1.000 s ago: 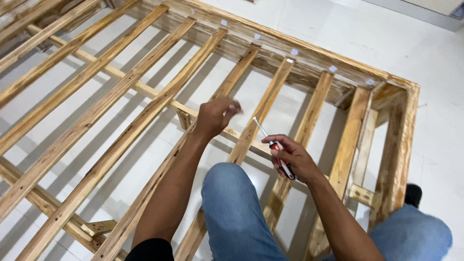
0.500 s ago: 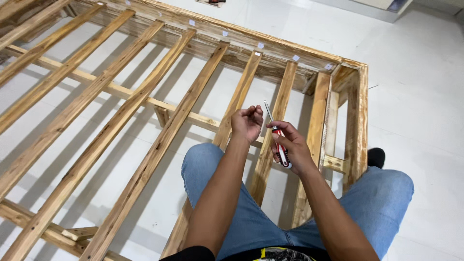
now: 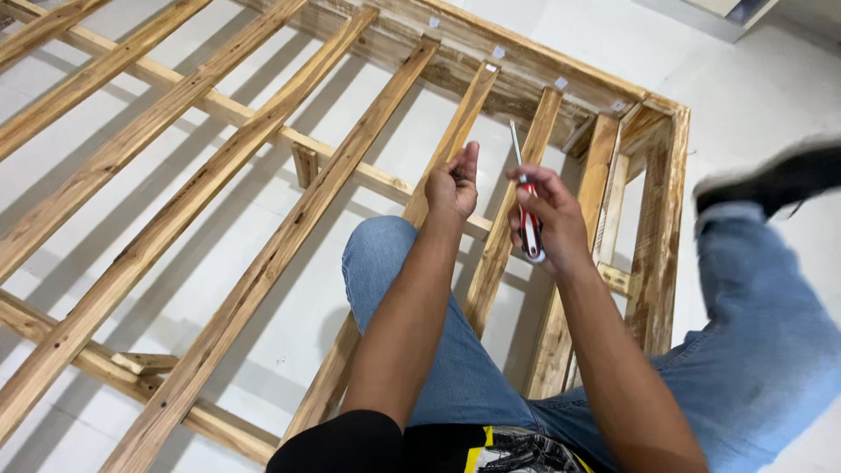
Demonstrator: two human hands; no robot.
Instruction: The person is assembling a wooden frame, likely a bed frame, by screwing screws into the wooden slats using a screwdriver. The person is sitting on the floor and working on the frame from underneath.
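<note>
Above the wooden frame (image 3: 263, 263), hands now raised apart, right hand (image 3: 547, 219) gripping screwdriver (image 3: 527, 223)

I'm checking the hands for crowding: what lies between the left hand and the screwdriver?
Nothing held: in the head view, only a wooden slat shows below the gap between left hand and screwdriver.

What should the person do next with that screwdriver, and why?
Probably bring the two hands together so the screwdriver's tip meets whatever the left hand pinches; it is too small to tell what. The right hand holds the red-handled screwdriver with its shaft pointing up, close beside the raised left fingers. Both hover above the wooden slat frame, touching no slat.
</note>
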